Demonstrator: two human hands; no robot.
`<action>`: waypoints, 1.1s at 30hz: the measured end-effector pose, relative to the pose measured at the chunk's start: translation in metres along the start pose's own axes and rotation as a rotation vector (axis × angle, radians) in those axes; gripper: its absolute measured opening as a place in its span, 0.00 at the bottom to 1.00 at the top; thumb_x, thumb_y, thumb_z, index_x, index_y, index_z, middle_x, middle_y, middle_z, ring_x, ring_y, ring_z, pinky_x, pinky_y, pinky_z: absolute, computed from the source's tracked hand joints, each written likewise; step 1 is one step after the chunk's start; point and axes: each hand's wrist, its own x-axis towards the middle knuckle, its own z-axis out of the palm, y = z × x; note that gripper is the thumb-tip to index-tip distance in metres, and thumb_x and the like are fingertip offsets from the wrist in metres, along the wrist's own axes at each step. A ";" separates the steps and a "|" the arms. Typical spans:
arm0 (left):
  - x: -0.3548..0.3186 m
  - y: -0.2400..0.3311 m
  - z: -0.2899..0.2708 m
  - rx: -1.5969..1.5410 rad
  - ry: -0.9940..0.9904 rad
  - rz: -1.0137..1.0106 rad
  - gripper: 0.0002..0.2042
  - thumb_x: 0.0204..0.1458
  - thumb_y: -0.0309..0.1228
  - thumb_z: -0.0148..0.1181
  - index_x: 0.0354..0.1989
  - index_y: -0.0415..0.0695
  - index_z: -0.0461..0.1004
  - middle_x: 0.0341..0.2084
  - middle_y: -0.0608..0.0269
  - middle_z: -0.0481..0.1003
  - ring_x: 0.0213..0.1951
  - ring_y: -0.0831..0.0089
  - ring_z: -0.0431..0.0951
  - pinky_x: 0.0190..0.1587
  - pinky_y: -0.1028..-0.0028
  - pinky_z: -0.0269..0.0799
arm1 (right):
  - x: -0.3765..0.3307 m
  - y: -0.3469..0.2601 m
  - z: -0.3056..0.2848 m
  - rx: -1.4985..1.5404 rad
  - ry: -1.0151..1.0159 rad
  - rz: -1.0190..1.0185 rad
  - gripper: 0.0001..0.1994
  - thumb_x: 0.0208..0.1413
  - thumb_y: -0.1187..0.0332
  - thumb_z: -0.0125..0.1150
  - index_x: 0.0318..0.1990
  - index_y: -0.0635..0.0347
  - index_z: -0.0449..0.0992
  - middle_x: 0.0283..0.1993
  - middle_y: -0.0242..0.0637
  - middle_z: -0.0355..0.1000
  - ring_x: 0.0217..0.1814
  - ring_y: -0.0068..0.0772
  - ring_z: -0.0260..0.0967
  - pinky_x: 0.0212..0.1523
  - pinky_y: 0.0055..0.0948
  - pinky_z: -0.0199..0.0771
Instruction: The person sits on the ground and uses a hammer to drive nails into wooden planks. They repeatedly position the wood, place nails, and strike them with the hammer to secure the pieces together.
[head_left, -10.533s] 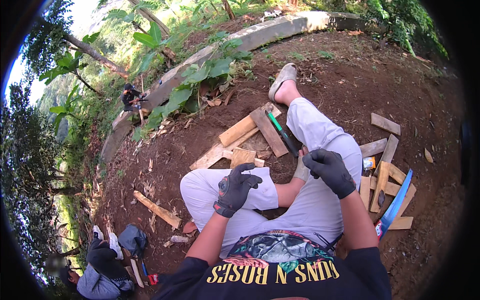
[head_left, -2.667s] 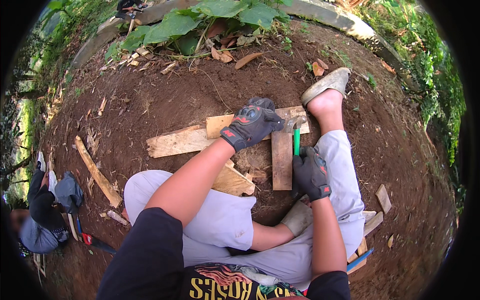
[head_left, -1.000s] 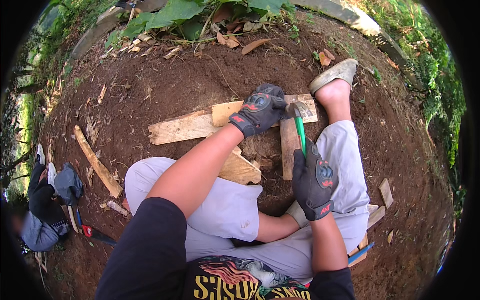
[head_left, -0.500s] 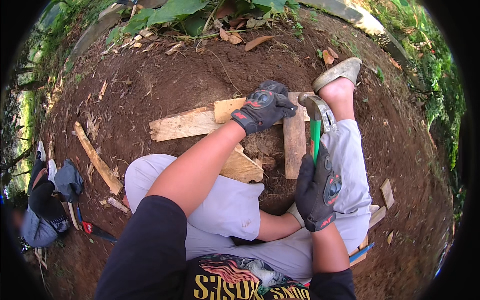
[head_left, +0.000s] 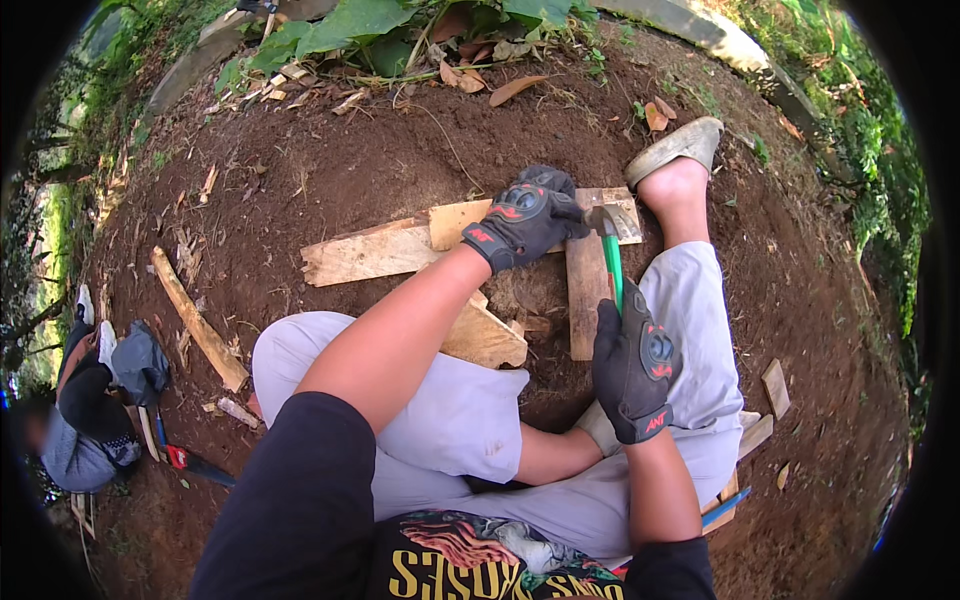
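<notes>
My left hand (head_left: 527, 220), in a black glove with red marks, rests where two boards cross. Its fingers are pinched together beside the hammer head; a small bright nail tip showed there earlier, but now the head and fingers hide it. My right hand (head_left: 637, 365), gloved alike, grips the green handle of a claw hammer (head_left: 612, 255). The hammer head is down at the left fingertips, over the boards. Under my left hand runs a pale plank (head_left: 370, 252), lying left to right. A browner board (head_left: 588, 300) points toward me from its right part.
A cut wood piece (head_left: 487, 336) lies by my bent knee. My outstretched foot in a clog (head_left: 683, 150) is beyond the boards' right end. A long stick (head_left: 198, 320) lies left. Farther left sits another person (head_left: 85, 410) near a saw (head_left: 200, 464). Offcuts (head_left: 774, 388) lie right.
The hammer head has swung down and left onto the spot by my left fingertips. My right hand has risen slightly forward with it. My left hand stays nearly in place.
</notes>
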 end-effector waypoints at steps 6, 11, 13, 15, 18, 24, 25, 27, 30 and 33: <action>-0.025 -0.012 -0.003 0.019 0.147 -0.016 0.10 0.57 0.47 0.71 0.41 0.60 0.91 0.46 0.62 0.79 0.55 0.56 0.75 0.63 0.57 0.70 | -0.004 -0.021 -0.010 0.199 0.060 -0.027 0.20 0.76 0.64 0.54 0.65 0.69 0.76 0.46 0.65 0.81 0.41 0.62 0.82 0.43 0.51 0.81; -0.019 -0.009 -0.007 0.112 0.011 -0.047 0.13 0.59 0.48 0.69 0.46 0.61 0.91 0.47 0.63 0.78 0.57 0.58 0.75 0.63 0.58 0.70 | 0.000 -0.014 -0.004 0.183 -0.062 0.073 0.19 0.76 0.65 0.54 0.64 0.73 0.75 0.46 0.65 0.81 0.43 0.65 0.81 0.46 0.54 0.80; -0.020 -0.012 -0.003 0.006 0.117 -0.021 0.11 0.58 0.48 0.71 0.42 0.59 0.91 0.48 0.61 0.80 0.58 0.55 0.74 0.65 0.57 0.69 | 0.003 -0.023 -0.020 0.244 0.074 0.014 0.20 0.76 0.65 0.54 0.64 0.73 0.75 0.49 0.65 0.81 0.47 0.66 0.81 0.48 0.54 0.79; -0.020 -0.013 -0.001 -0.051 0.128 0.000 0.11 0.57 0.47 0.71 0.39 0.57 0.91 0.48 0.59 0.80 0.60 0.54 0.74 0.68 0.57 0.67 | -0.001 -0.021 -0.020 0.249 0.066 -0.009 0.20 0.76 0.64 0.54 0.64 0.73 0.75 0.50 0.65 0.80 0.49 0.66 0.81 0.49 0.54 0.79; -0.013 -0.001 -0.008 0.055 0.030 -0.117 0.12 0.57 0.47 0.71 0.41 0.57 0.92 0.51 0.59 0.80 0.62 0.55 0.73 0.70 0.59 0.65 | 0.002 -0.012 0.002 0.093 -0.204 0.136 0.20 0.77 0.63 0.53 0.66 0.67 0.76 0.49 0.62 0.81 0.47 0.65 0.81 0.47 0.52 0.80; -0.023 -0.028 -0.022 -0.341 0.057 0.029 0.32 0.49 0.22 0.64 0.67 0.52 0.77 0.59 0.59 0.79 0.64 0.58 0.77 0.71 0.60 0.71 | -0.007 -0.003 -0.037 0.483 0.019 0.251 0.20 0.71 0.69 0.57 0.66 0.69 0.72 0.53 0.54 0.79 0.48 0.51 0.81 0.50 0.46 0.78; -0.022 -0.029 -0.030 -0.489 0.072 0.012 0.36 0.46 0.18 0.63 0.70 0.52 0.75 0.62 0.59 0.78 0.67 0.59 0.77 0.74 0.61 0.70 | -0.008 -0.006 -0.058 0.530 -0.023 0.295 0.20 0.70 0.69 0.58 0.66 0.67 0.73 0.52 0.49 0.78 0.46 0.45 0.79 0.50 0.44 0.77; -0.016 -0.027 -0.030 -0.655 0.068 0.030 0.34 0.45 0.20 0.63 0.66 0.55 0.78 0.60 0.57 0.80 0.66 0.59 0.78 0.72 0.61 0.71 | -0.022 0.003 -0.067 0.770 -0.065 0.465 0.21 0.67 0.69 0.60 0.65 0.64 0.74 0.42 0.36 0.74 0.38 0.29 0.73 0.44 0.35 0.76; -0.017 -0.007 -0.038 -0.359 0.046 0.076 0.29 0.46 0.26 0.71 0.61 0.58 0.84 0.59 0.58 0.80 0.66 0.59 0.77 0.73 0.62 0.70 | -0.037 0.017 -0.064 0.767 -0.260 0.590 0.21 0.67 0.68 0.62 0.65 0.64 0.74 0.36 0.32 0.73 0.34 0.26 0.71 0.39 0.33 0.75; -0.015 0.000 -0.034 -0.224 -0.013 0.071 0.19 0.50 0.35 0.77 0.53 0.55 0.88 0.57 0.62 0.80 0.66 0.62 0.75 0.73 0.63 0.69 | -0.042 0.021 -0.040 0.820 -0.092 0.508 0.19 0.72 0.68 0.57 0.66 0.65 0.73 0.33 0.29 0.71 0.29 0.19 0.67 0.31 0.24 0.69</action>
